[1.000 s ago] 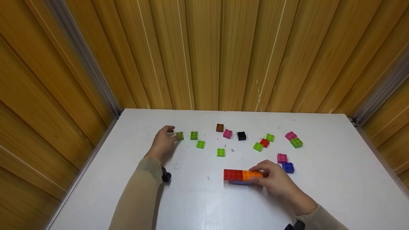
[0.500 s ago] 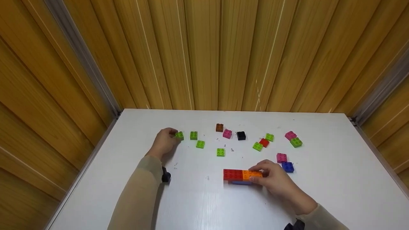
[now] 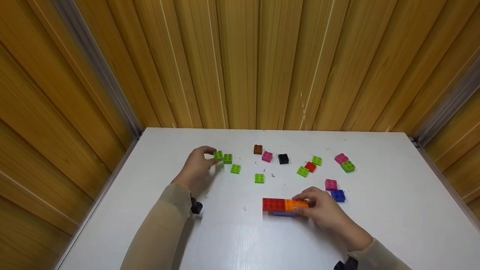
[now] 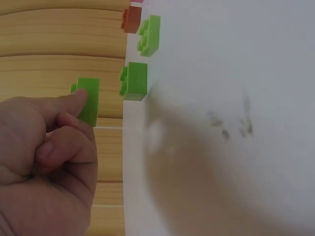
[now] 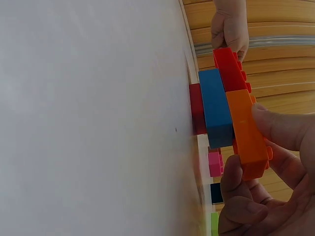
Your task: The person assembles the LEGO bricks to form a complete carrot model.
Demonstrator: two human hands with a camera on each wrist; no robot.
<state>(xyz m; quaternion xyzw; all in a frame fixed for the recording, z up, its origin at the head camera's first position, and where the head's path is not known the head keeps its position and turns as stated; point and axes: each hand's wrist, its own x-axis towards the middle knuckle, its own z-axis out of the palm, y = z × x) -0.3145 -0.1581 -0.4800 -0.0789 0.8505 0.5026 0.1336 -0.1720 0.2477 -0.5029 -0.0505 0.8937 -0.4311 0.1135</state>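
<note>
Thumb and fingers of my left hand [image 3: 197,165] pinch a small green building brick [image 4: 89,101]. It is raised off the table, beside another green brick [image 4: 135,81] that stands on the tabletop. My right hand [image 3: 324,208] grips the orange brick [image 5: 246,132] of a joined stack near the table's middle. In the right wrist view a long red brick [image 5: 230,71] sits end to end with the orange one, both on top of a blue brick [image 5: 215,108]. Below the blue one, a dark red brick [image 5: 197,109] shows.
Loose bricks lie across the white table [image 3: 225,232]: green [image 3: 235,169], brown [image 3: 258,149], black [image 3: 283,158], pink [image 3: 267,156], red [image 3: 310,167] and blue [image 3: 338,195]. Wood-patterned panels [image 3: 240,67] stand behind the table and at its sides.
The left hand has taken hold of the green brick, lifted it and moved it slightly right toward the neighbouring green one. The right hand and its stack have stayed still.
</note>
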